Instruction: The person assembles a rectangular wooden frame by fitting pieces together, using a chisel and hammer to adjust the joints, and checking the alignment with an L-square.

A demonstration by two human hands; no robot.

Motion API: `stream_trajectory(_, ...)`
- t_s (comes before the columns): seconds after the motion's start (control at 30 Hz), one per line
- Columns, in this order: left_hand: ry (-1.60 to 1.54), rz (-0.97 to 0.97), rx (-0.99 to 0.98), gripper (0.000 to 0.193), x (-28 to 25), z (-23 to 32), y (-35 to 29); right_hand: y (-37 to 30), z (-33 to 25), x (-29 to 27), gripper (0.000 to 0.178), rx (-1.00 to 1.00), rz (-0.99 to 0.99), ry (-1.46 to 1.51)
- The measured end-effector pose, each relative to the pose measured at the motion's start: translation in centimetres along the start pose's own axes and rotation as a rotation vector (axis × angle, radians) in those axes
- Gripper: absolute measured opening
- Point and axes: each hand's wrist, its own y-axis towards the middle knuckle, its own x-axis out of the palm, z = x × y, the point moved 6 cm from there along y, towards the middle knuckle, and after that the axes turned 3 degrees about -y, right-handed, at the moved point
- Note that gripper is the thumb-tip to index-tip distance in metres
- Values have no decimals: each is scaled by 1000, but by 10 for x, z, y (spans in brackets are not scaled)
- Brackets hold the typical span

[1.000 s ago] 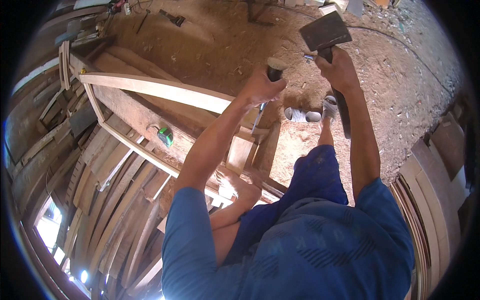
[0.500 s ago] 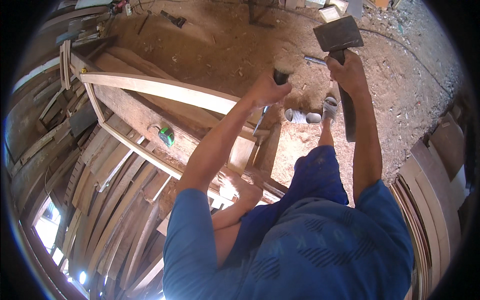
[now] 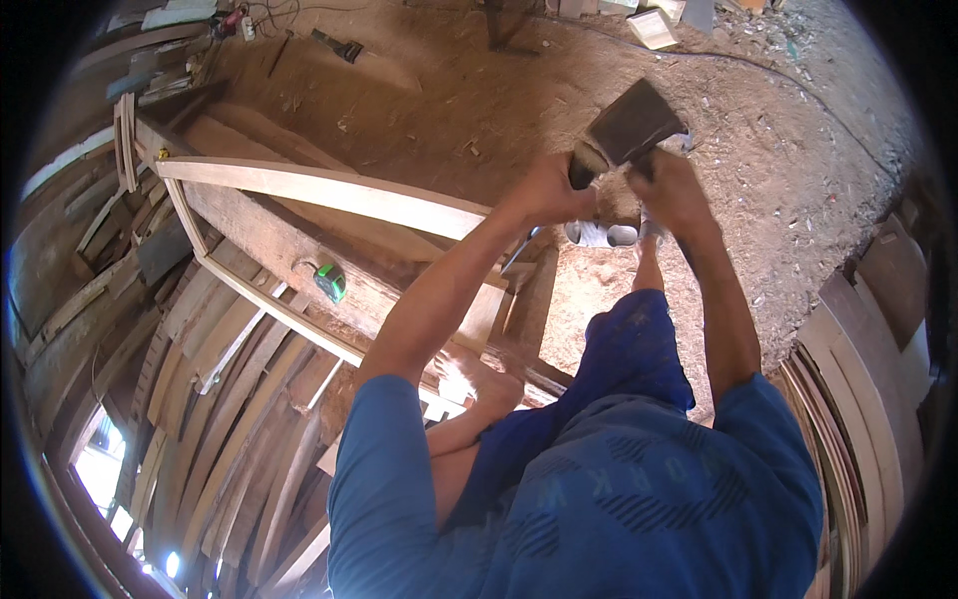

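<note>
My left hand [image 3: 554,192] is closed around the dark handle of a chisel [image 3: 517,252], whose blade slants down to the end of a wooden frame [image 3: 329,187]. My right hand [image 3: 674,190] grips a mallet [image 3: 636,122] with a dark, blocky head. That head is beside the top of the chisel handle; whether they touch I cannot tell. Below my left forearm, the frame's pale end piece [image 3: 484,307] meets a thick beam [image 3: 284,235]. A green and black tape measure [image 3: 330,283] rests on this beam.
Curved planks [image 3: 225,399] are piled on the left, and more boards [image 3: 863,384] are stacked at right. A grey slipper [image 3: 599,235] lies on the sawdust-covered ground. Farther off are a dark tool [image 3: 336,46] and a cable [image 3: 768,68]. My bare foot [image 3: 467,374] is against the frame.
The mallet has swung down and left, its head now close to the chisel handle. My left hand has shifted slightly right and down, still holding the chisel.
</note>
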Motion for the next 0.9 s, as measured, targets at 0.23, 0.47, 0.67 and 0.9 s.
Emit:
stream_trajectory(0.23, -140, 68, 15, 38, -9, -4, -6, 17, 5, -10, 34, 86, 73, 162)
stream_trajectory(0.47, -70, 25, 44, 36, -4, -19, -3, 18, -13, 9, 30, -150, -75, -109)
stream_trajectory(0.67, -118, 51, 79, 37, -6, -12, -3, 28, 13, 9, 29, 215, -35, 216)
stream_trajectory(0.9, -273, 102, 9, 36, -14, -37, -7, 33, -24, 6, 31, -77, -70, 45)
